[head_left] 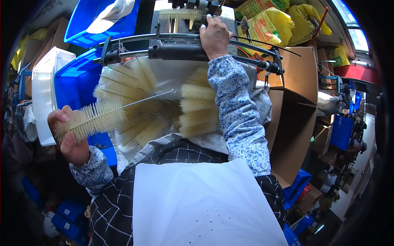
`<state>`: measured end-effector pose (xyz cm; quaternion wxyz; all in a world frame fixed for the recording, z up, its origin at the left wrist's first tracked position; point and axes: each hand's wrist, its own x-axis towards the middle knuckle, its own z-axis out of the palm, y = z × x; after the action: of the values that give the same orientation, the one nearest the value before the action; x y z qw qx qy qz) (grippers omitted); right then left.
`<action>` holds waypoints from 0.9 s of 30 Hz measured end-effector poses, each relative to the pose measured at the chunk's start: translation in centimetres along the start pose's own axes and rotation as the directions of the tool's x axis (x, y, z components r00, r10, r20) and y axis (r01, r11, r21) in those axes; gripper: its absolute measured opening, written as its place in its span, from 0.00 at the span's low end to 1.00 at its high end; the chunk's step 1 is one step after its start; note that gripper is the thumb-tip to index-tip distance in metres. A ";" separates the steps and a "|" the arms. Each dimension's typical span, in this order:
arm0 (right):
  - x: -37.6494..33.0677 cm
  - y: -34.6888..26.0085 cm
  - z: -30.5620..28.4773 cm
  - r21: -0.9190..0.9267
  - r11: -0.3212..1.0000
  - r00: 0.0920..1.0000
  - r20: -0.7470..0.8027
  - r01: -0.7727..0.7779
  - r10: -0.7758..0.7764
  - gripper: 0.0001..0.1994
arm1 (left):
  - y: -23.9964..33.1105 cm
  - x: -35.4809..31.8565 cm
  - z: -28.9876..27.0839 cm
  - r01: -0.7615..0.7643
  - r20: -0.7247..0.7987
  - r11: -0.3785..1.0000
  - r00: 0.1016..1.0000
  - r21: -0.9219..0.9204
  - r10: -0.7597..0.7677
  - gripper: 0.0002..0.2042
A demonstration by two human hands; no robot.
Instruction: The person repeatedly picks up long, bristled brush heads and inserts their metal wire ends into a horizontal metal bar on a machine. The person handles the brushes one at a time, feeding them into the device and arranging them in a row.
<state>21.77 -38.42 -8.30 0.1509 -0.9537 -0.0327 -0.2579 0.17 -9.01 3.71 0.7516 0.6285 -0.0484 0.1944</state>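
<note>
My left hand [72, 137] is closed around the bristles of a cream bottle brush [96, 117]. Its bare twisted wire points up to the right and ends in a small hook. Up at the machine [176, 51], my right hand [216, 36] has its fingers bent at the end of another bristle brush [179, 15], which lies sideways there. Whether those fingertips grip its wire is hard to make out. Below the machine, on a pale cloth over my lap, several more brushes [199, 104] lie in two heaps, left and right.
Two black rails [135, 40] cross in front of me. Blue bins [74, 82] and a white bin [45, 78] stand at the left. Open cardboard boxes [293, 131] are at the right, with yellow bags [266, 26] behind. A white sheet [201, 201] covers my front.
</note>
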 end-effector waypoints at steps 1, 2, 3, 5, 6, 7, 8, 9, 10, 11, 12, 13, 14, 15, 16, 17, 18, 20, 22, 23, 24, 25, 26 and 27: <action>-0.1 -0.1 0.0 -0.025 1.000 1.000 -0.015 0.006 -0.006 0.12 | -0.2 0.1 0.1 -0.005 0.010 1.000 1.000 -0.010 0.005 0.19; 0.0 -0.2 0.0 0.003 1.000 1.000 0.005 0.004 -0.004 0.11 | -0.2 0.1 -0.2 0.007 0.030 1.000 1.000 -0.003 -0.007 0.18; 0.0 -0.2 -0.2 0.010 1.000 0.999 0.046 -0.005 0.005 0.13 | -0.2 0.1 -0.6 0.018 0.052 1.000 0.998 0.004 -0.018 0.18; 0.1 0.0 -0.8 0.018 1.000 0.991 0.128 -0.024 0.021 0.16 | -0.2 0.0 -1.2 0.022 0.072 1.000 0.997 0.009 -0.023 0.18; 0.1 0.5 -1.0 0.024 1.000 0.994 0.112 -0.016 0.014 0.16 | -0.2 0.0 -1.5 0.016 0.069 1.000 0.997 0.009 -0.016 0.19; 0.0 1.2 -1.1 0.031 0.999 0.995 0.095 -0.009 0.007 0.16 | -0.3 0.0 -1.7 0.009 0.067 1.000 0.998 0.008 -0.009 0.19; -0.2 2.1 -1.3 0.031 1.000 0.997 0.074 -0.002 0.000 0.16 | -0.5 -0.1 -2.1 -0.007 0.042 1.000 0.999 -0.003 0.007 0.19; -0.2 3.1 -1.3 0.050 0.998 0.999 0.042 0.024 -0.026 0.15 | -0.2 -0.1 -2.2 -0.017 0.008 1.000 1.000 0.001 0.017 0.19; 0.0 4.0 -1.6 0.062 0.998 0.997 0.080 0.006 -0.011 0.15 | 0.1 -0.1 -2.3 -0.027 -0.026 1.000 0.999 0.005 0.027 0.19; 0.2 5.2 -1.8 0.070 0.997 0.993 0.118 -0.012 0.004 0.16 | 0.2 -0.3 -2.4 -0.022 -0.052 1.000 0.998 -0.005 0.021 0.19; 0.2 6.8 -1.9 0.081 0.997 0.997 0.083 0.001 -0.008 0.15 | 0.2 -0.3 -2.6 -0.016 -0.070 1.000 0.997 -0.025 0.014 0.18; 0.2 8.4 -2.0 0.093 0.996 0.999 0.048 0.015 -0.020 0.15 | 0.1 -0.2 -2.8 -0.011 -0.089 0.999 0.996 -0.044 0.007 0.18; 0.3 9.3 -2.7 0.125 0.992 0.995 0.096 -0.025 0.013 0.15 | 0.0 -0.2 -2.7 -0.006 -0.103 0.999 0.995 -0.049 0.001 0.18; 0.4 10.7 -3.0 0.138 0.990 0.996 0.094 -0.008 -0.005 0.16 | 0.0 -0.2 -2.6 0.000 -0.115 0.998 0.993 -0.057 -0.006 0.19; 0.5 12.0 -3.5 0.118 0.993 0.993 0.114 -0.005 -0.009 0.16 | -0.1 -0.3 -2.6 0.006 -0.128 0.998 0.992 -0.065 -0.014 0.19; 0.7 12.6 -3.5 0.118 0.993 0.990 0.140 0.001 -0.018 0.16 | 0.0 -0.5 -3.1 0.017 -0.026 0.994 0.999 -0.110 -0.020 0.19; 1.1 13.3 -3.9 0.166 0.983 0.974 0.221 -0.081 0.043 0.15 | 0.1 -0.4 -3.9 0.034 0.074 0.987 0.997 -0.156 -0.023 0.19; 2.5 14.9 -5.4 0.196 0.963 0.958 0.257 -0.183 0.129 0.14 | -0.4 0.0 -4.2 0.083 0.177 0.973 0.983 -0.217 -0.044 0.19; 4.0 18.1 -3.9 -0.035 0.997 0.996 0.058 0.070 -0.068 0.14 | -0.5 0.3 -2.7 0.120 0.178 0.989 0.979 -0.089 -0.103 0.19; 3.6 17.9 -3.6 -0.175 0.971 0.985 0.089 0.162 -0.148 0.13 | -0.5 0.5 -1.7 0.127 0.230 0.992 0.966 -0.017 -0.120 0.19; 3.7 17.9 -4.4 -0.328 0.913 0.969 0.115 0.244 -0.217 0.12 | -1.2 0.8 -0.5 0.110 0.250 0.994 0.962 0.021 -0.112 0.18; 3.7 18.1 -5.3 -0.471 0.822 0.948 0.154 0.319 -0.279 0.11 | -1.8 0.8 0.3 0.092 0.273 0.994 0.956 0.056 -0.104 0.17; 3.8 18.7 -5.9 -0.262 0.927 0.954 0.207 0.269 -0.218 0.11 | -1.3 0.8 0.7 0.139 0.295 0.985 0.942 0.099 -0.162 0.17; 4.0 19.1 -6.8 -0.051 0.979 0.946 0.272 0.198 -0.177 0.11 | -1.7 0.7 0.5 0.133 0.314 0.987 0.937 0.087 -0.154 0.16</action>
<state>24.67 -58.73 -5.90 0.0826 -0.9774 -0.1330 -0.1419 1.53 -9.55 2.43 0.7254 0.6773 -0.1171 0.0360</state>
